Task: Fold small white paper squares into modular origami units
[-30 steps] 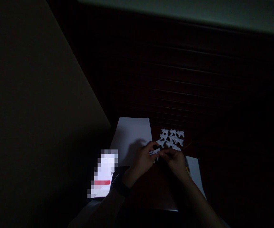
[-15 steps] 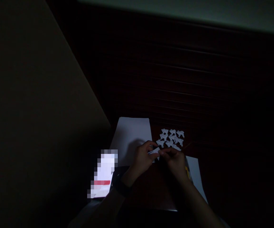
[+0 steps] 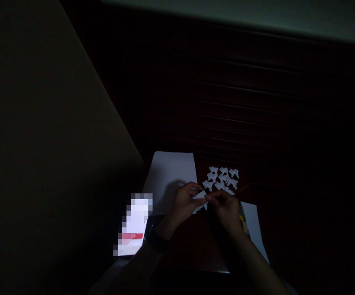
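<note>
Between my two hands is a small folded piece of white paper (image 3: 200,197). My left hand (image 3: 185,201) pinches its left side between thumb and fingers. From the right, the thumb and index finger of my right hand (image 3: 226,207) close on its other edge. Just beyond my fingers, several small folded paper figures (image 3: 223,177) lie in rows on the dark table (image 3: 192,250). The finer folds of the held paper are too dim to make out.
A stack of white paper (image 3: 174,168) lies behind my left hand. Left of my wrist a lit screen (image 3: 136,225) glows, partly blurred out. Beside my right forearm are a yellow-handled object (image 3: 242,223) and another white sheet (image 3: 256,227). A pale wall (image 3: 57,123) rises at left.
The folded paper has tilted slightly between my fingers, and more of its lower part shows. Both hands stay in nearly the same place.
</note>
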A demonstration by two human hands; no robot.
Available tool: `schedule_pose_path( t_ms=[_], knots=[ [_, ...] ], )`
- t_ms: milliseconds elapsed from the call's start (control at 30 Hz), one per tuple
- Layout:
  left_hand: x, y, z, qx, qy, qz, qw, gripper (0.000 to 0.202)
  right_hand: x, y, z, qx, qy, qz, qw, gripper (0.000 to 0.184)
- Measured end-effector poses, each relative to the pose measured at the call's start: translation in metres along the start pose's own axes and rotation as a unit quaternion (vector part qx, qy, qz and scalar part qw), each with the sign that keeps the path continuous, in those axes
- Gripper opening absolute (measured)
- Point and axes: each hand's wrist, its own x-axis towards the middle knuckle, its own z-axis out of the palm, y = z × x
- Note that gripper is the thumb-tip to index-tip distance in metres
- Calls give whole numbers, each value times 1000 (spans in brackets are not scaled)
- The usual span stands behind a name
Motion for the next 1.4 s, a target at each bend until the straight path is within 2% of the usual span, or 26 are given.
schedule_pose_path(
  t_ms=[300, 500, 633, 800, 1000, 1200, 1400],
  knots=[
    [-1, 1, -1, -49, -6, -24, 998, 31, 2, 9, 2, 15, -3, -9, 1000, 13],
    [-1, 1, -3, -96, -13, -51, 994, 37, 8, 11, -9, 132, -90, 16, 987, 23],
    [-2, 0, -4, -124, -30, -67, 990, 38, 10, 11, -12, 129, -110, 15, 985, 22],
    [-4, -1, -4, -140, -63, -77, 985, 38, 11, 10, -12, 95, -110, 7, 989, 15],
    [-3, -2, -1, -135, -76, -77, 985, 38, 10, 10, -12, 75, -102, 0, 992, 16],
    [-1, -6, 4, -85, -35, -54, 994, 39, 11, 15, -7, 108, -67, -15, 992, 20],
    [1, -3, 5, -108, -35, -56, 992, 28, 13, 18, -9, 97, -43, -22, 994, 21]
  ],
)
